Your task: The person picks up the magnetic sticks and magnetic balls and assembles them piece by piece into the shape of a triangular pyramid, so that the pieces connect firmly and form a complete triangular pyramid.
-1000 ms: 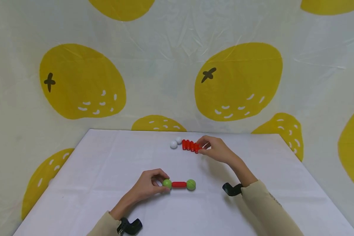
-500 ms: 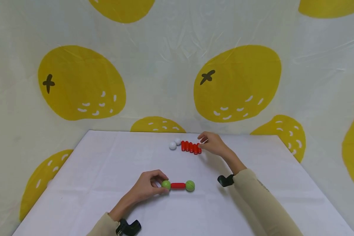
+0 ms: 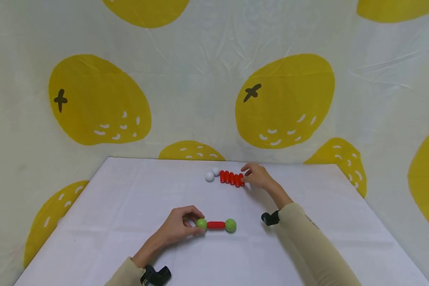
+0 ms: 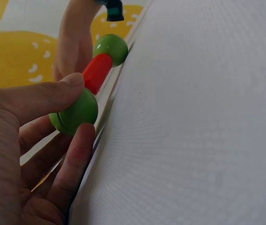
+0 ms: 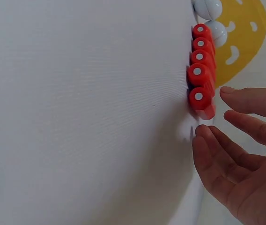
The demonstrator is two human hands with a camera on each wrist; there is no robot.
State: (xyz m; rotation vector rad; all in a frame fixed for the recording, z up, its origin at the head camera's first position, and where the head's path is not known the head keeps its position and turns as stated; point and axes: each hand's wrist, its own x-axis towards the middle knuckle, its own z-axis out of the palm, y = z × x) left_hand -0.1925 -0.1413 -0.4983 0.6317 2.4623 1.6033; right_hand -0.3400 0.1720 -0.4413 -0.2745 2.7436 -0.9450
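Note:
My left hand [image 3: 180, 223] pinches a green ball [image 4: 80, 112] between thumb and fingers. That ball sits on the left end of a red rod [image 3: 216, 225], whose right end bears a second green ball [image 3: 230, 225]. The joined piece lies level, close over the white table. At the back, my right hand [image 3: 259, 176] is beside a row of several red rods [image 5: 200, 57] with pale round ends. Its thumb and fingers are spread loosely with nothing between them, the fingertips right by the end rod [image 5: 201, 101].
Two white balls [image 3: 209, 176] lie touching at the left end of the rod row. Behind the table's [image 3: 128, 198] far edge hangs a cloth [image 3: 193, 79] printed with yellow fruit. Each wrist wears a black camera mount [image 3: 270, 218].
My right hand's fingers have loosened and drawn slightly back from the end red rod, and its forearm has shifted left. My left hand keeps its hold, barely moving.

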